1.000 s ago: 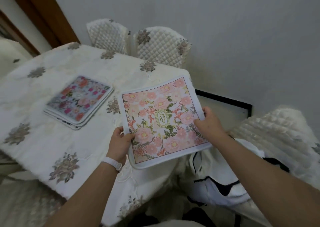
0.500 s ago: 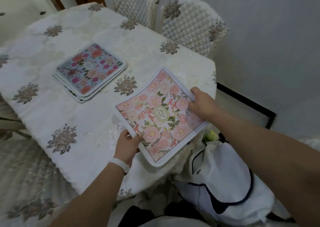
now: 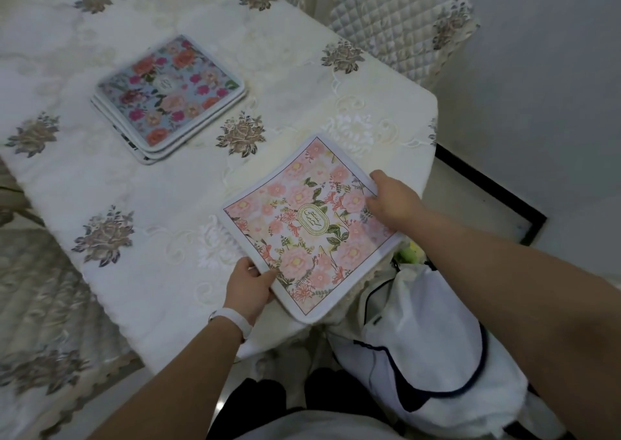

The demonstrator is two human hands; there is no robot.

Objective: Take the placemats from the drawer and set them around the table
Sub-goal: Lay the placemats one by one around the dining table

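Note:
A pink floral placemat (image 3: 302, 231) with a white border lies low over the near right corner of the table (image 3: 141, 211), its near corner hanging past the edge. My left hand (image 3: 250, 286) pinches its near left edge. On the mat's right edge, my right hand (image 3: 391, 199) grips with the fingers on top. A small stack of blue floral placemats (image 3: 168, 100) rests farther left on the white embroidered tablecloth. No drawer is in view.
Two quilted white chair backs (image 3: 396, 19) stand behind the table's far right side. A white bag with dark trim (image 3: 420, 335) sits on a chair below the table's near corner. A grey wall (image 3: 537, 86) runs along the right.
The pink placemat has come down from mid-air onto the table's near right corner, turned at an angle. Both hands kept their hold. The view has tilted downward.

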